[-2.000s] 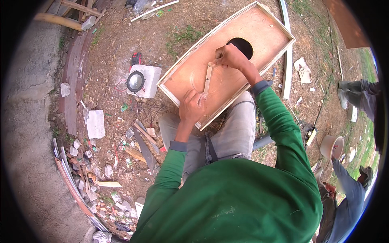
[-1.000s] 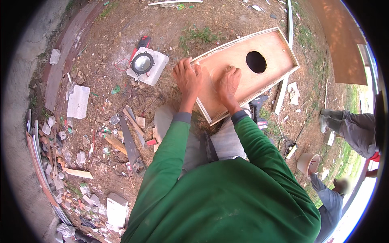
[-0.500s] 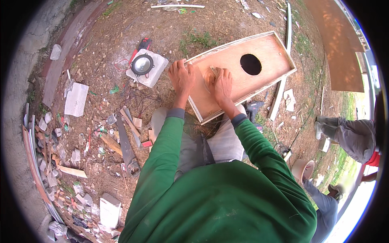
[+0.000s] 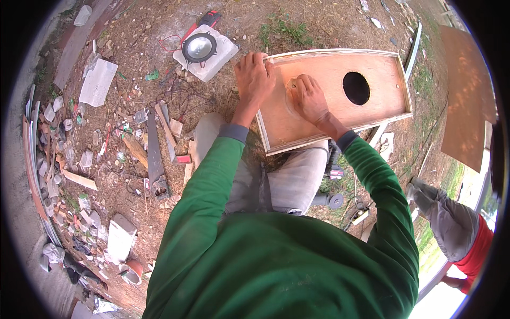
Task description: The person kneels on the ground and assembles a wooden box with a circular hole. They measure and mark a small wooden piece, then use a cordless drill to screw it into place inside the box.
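A shallow plywood box (image 4: pixel 329 114) with a raised rim lies tilted across my lap, one round black hole (image 4: pixel 356 88) cut through its panel. My left hand (image 4: pixel 254 80) is closed over the rim at the box's far left corner. On the panel, left of the hole, my right hand (image 4: pixel 309 100) presses down with curled fingers. Beneath them shows part of a round outline (image 4: pixel 291 90) in the wood, like a disc or a cut circle. Whatever the fingers hold is hidden.
A round speaker (image 4: pixel 200 48) rests on a pale block (image 4: pixel 226 53) beside a red-and-black tool (image 4: pixel 210 19). A handsaw (image 4: pixel 154 154) and wood scraps lie left of my legs. Power tools (image 4: pixel 333 170) are by my right knee. Another person (image 4: pixel 451 218) stands at right.
The view has turned, so the box now appears further right and more level. My right hand has shifted on the panel with fingers more curled. My left hand keeps its hold on the rim.
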A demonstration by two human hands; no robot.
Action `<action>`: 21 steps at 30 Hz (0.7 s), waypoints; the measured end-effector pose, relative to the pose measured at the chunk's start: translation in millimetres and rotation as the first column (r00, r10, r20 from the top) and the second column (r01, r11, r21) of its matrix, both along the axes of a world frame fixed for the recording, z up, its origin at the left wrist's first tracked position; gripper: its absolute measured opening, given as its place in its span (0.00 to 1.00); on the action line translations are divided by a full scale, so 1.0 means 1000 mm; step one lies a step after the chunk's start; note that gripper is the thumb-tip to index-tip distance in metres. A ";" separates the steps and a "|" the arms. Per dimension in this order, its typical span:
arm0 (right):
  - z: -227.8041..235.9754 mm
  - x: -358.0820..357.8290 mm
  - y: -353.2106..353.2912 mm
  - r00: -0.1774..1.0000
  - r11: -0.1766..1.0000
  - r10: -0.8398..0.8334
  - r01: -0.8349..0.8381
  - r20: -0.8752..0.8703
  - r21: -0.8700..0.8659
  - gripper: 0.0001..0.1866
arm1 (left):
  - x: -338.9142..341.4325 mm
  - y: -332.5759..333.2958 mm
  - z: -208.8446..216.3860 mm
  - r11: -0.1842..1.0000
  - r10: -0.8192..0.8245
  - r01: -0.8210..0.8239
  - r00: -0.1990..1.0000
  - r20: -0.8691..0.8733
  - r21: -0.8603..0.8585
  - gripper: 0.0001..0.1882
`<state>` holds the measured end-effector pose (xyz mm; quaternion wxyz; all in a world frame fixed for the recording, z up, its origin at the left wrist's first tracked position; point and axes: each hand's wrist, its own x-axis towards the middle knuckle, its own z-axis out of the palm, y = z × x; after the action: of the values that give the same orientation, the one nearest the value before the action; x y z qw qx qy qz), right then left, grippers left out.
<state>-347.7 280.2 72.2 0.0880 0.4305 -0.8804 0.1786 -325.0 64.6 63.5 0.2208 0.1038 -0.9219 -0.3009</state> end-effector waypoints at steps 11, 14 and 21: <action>0.042 -0.013 0.023 0.960 0.984 0.167 -0.148 0.224 -0.097 0.21 | -0.001 -0.002 0.008 1.000 -0.003 0.003 1.000 -0.005 0.029 0.13; 0.041 0.031 0.004 0.814 0.835 -0.503 0.545 0.292 -0.080 0.34 | 0.002 0.001 0.007 0.999 -0.003 0.003 1.000 -0.009 0.046 0.14; 0.016 0.088 -0.096 0.311 0.332 -0.829 0.943 0.464 -0.039 0.65 | 0.001 -0.001 0.003 0.999 -0.017 0.015 0.999 0.042 0.045 0.14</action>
<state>-260.0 183.8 88.1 0.0736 -0.1948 -0.9284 0.3077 -324.2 63.8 66.9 0.1963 0.1076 -0.9203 -0.3208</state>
